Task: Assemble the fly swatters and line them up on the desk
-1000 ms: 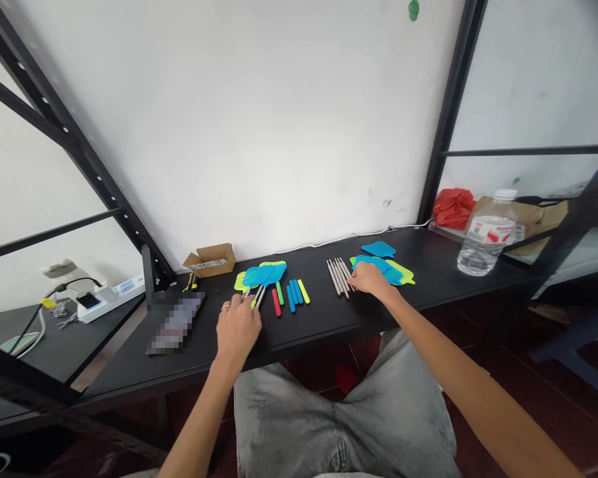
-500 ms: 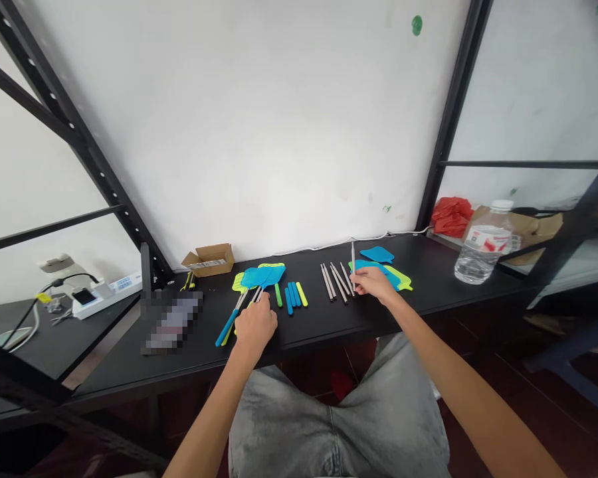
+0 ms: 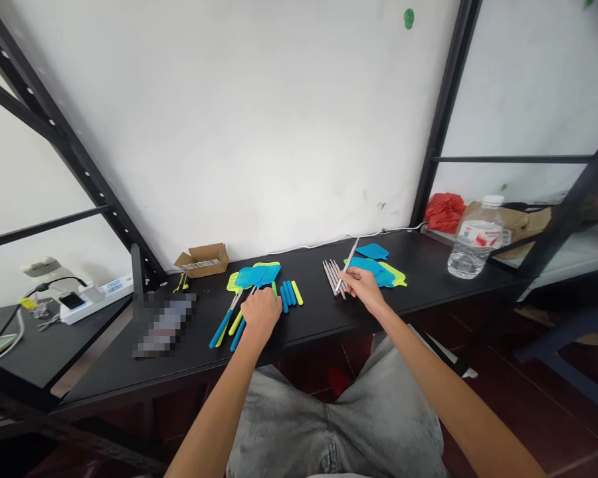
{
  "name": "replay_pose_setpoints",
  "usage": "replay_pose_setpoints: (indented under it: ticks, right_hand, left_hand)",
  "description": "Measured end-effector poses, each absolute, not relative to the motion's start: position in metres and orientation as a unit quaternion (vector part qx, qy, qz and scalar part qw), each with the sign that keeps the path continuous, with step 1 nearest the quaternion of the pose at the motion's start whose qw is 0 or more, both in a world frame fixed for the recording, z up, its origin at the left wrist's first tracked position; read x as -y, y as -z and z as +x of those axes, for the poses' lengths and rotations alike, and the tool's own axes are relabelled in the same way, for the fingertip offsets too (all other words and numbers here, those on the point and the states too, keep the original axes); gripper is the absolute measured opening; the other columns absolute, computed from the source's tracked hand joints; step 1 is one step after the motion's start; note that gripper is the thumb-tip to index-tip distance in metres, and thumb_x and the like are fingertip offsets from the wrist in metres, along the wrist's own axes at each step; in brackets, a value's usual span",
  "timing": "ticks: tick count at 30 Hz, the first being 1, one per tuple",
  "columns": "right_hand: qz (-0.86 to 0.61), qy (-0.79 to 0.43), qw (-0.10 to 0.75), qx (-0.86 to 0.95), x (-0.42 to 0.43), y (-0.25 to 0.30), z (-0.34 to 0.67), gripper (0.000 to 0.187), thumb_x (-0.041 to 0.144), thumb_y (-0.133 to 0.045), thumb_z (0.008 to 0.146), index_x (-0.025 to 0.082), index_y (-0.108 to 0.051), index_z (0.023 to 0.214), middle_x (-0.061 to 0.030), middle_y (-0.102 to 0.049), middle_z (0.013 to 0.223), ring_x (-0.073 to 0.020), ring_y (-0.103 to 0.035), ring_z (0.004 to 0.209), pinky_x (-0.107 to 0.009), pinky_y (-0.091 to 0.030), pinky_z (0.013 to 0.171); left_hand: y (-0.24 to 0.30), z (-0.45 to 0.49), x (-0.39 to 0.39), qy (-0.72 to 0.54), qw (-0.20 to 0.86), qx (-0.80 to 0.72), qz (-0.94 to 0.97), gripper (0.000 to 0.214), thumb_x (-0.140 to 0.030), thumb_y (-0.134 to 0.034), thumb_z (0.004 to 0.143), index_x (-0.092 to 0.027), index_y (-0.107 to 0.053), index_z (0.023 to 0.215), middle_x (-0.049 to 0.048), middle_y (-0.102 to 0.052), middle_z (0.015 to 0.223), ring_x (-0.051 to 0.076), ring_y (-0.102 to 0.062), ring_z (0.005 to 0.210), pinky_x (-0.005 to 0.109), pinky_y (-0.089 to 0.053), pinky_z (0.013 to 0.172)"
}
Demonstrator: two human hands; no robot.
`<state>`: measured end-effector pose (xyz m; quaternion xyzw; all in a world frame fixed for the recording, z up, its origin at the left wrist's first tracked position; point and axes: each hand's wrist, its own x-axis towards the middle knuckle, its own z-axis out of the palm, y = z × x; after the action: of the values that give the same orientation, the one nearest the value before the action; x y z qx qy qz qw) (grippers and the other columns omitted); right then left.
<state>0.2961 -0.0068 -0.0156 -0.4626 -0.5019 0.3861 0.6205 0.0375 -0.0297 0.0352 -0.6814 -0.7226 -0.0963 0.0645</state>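
Silver-grey thin metal rod (image 3: 353, 251): pinched in right hand (image 3: 361, 285), between thumb and fingers; tilted, far end raised toward the wall, near end over the loose rods.
Left hand (image 3: 262, 309): fingers curled down, back of hand up, over the swatter shafts; cannot tell if it grips anything, palm side hidden.
Green plastic handle (image 3: 274, 288): just beside left hand, partly covered by it.
Loose handles: three blue plastic grips (image 3: 288, 293) and one yellow-green plastic grip (image 3: 298, 293), side by side, right of left hand.
Loose rods: silver-grey metal bundle (image 3: 331, 277), lying just left of right hand.
Loose heads: blue plastic mesh pile (image 3: 373, 269) over yellow-green mesh head (image 3: 397, 275), behind and beside right hand; single blue head (image 3: 373, 251) farther back.
Fitted swatters: blue and yellow-green mesh heads (image 3: 256, 275) overlapping, shafts toward the person, blue handle (image 3: 221, 329) among those at the near ends.
Table: black top (image 3: 313, 325), under all of these.
Left side: open cardboard box (image 3: 204, 262); white power strip (image 3: 99, 300) farther out.
Right side: clear plastic bottle (image 3: 473, 242), white cap; red plastic bag (image 3: 445, 211) behind.
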Motion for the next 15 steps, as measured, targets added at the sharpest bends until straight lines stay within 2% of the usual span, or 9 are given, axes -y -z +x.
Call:
replay_pose_setpoints:
  ticks: [3, 7, 10, 15]
  right_hand:
    - [-0.445, -0.411, 0.633, 0.483, 0.013, 0.010, 0.296, 0.036, 0.047, -0.076, 0.069, 0.015, -0.065, 0.081, 0.0025, -0.058, 0.057, -0.0093, -0.050, 0.044, -0.018, -0.034, 0.034]
    - [-0.423, -0.466, 0.643, 0.437, 0.023, 0.003, 0.286, 0.036, 0.048, -0.076, 0.071, 0.015, -0.067, 0.084, -0.0030, -0.067, 0.072, -0.0113, -0.060, 0.050, -0.018, -0.039, 0.035]
    - [-0.394, -0.499, 0.649, 0.418, 0.028, 0.001, 0.274, 0.036, 0.050, -0.071, 0.076, 0.016, -0.065, 0.087, -0.0057, -0.070, 0.078, -0.0148, -0.067, 0.059, -0.018, -0.045, 0.039]
    - [-0.358, -0.519, 0.650, 0.425, 0.030, 0.006, 0.260, 0.038, 0.056, -0.064, 0.082, 0.020, -0.056, 0.091, -0.0087, -0.074, 0.092, -0.0216, -0.074, 0.075, -0.021, -0.052, 0.045]
  left_hand:
    - [-0.041, 0.033, 0.033, 0.101, 0.065, 0.732, -0.671, 0.024, -0.029, -0.050, 0.087, -0.014, -0.067, 0.080, 0.0157, -0.070, 0.088, 0.034, -0.068, 0.087, 0.036, -0.046, 0.069]
    - [-0.040, 0.033, 0.058, 0.173, 0.058, 0.706, -0.684, 0.026, -0.038, -0.048, 0.090, -0.020, -0.067, 0.088, 0.0103, -0.071, 0.089, 0.030, -0.067, 0.085, 0.032, -0.042, 0.065]
    - [-0.029, 0.042, 0.075, 0.232, 0.004, 0.642, -0.731, 0.023, -0.040, -0.049, 0.092, -0.024, -0.065, 0.095, 0.0054, -0.072, 0.088, 0.024, -0.066, 0.082, 0.026, -0.035, 0.059]
    - [-0.013, 0.053, 0.080, 0.250, -0.054, 0.627, -0.736, 0.022, -0.039, -0.047, 0.095, -0.025, -0.064, 0.099, 0.0045, -0.072, 0.086, 0.021, -0.064, 0.073, 0.024, -0.028, 0.054]
